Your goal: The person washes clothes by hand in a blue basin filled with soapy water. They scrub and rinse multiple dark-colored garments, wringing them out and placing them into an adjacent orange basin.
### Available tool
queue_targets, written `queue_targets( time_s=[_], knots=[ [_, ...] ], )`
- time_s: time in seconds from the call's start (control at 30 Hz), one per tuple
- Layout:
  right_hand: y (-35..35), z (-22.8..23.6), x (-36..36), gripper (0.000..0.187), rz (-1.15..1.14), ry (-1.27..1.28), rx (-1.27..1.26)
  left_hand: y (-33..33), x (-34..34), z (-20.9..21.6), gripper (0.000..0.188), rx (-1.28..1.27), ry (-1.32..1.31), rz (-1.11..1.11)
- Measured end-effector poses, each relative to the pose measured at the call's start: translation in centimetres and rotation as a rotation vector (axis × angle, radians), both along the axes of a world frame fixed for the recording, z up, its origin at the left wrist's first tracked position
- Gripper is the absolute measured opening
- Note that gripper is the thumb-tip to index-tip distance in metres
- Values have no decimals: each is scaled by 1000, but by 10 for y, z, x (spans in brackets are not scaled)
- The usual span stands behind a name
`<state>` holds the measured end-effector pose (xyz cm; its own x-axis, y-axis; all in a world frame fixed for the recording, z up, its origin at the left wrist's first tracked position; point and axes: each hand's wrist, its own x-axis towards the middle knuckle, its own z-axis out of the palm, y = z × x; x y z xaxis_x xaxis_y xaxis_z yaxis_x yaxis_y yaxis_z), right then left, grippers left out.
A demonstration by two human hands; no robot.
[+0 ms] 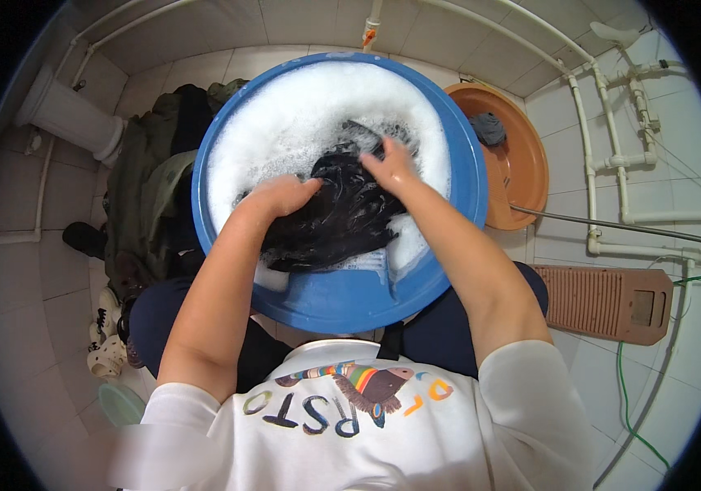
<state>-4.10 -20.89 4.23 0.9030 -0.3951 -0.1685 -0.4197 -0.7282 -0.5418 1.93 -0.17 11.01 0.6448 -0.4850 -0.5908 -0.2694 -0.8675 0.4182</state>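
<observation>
A wet black garment (326,217) lies bunched in a round blue tub (317,303), partly in white foam (268,114). My left hand (283,195) is closed on the garment's left side, its fingertips hidden in the folds. At the upper right of the garment is my right hand (393,166), its thumb and fingers apart, touching the wet cloth and suds. A moulded ribbed slope (367,266) on the tub's near side is partly under the cloth.
An orange-brown basin (526,176) with a small grey cloth (488,129) stands right of the tub. Nearby are a brown washboard (600,303) and white pipes (588,164). Dark clothes (142,196) are piled at the left, beyond pale clogs (106,358) and a pale green basin (121,404).
</observation>
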Motion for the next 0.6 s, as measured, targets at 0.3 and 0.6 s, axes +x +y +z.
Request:
queue_targets(
  time_s=[0.3,0.6],
  knots=[
    [-12,22,0,79,-7,9,106,3,5,-48,45,-283,45,311],
    [-23,4,-8,80,310,413,98,15,11,-79,45,-882,471,1045]
  ],
)
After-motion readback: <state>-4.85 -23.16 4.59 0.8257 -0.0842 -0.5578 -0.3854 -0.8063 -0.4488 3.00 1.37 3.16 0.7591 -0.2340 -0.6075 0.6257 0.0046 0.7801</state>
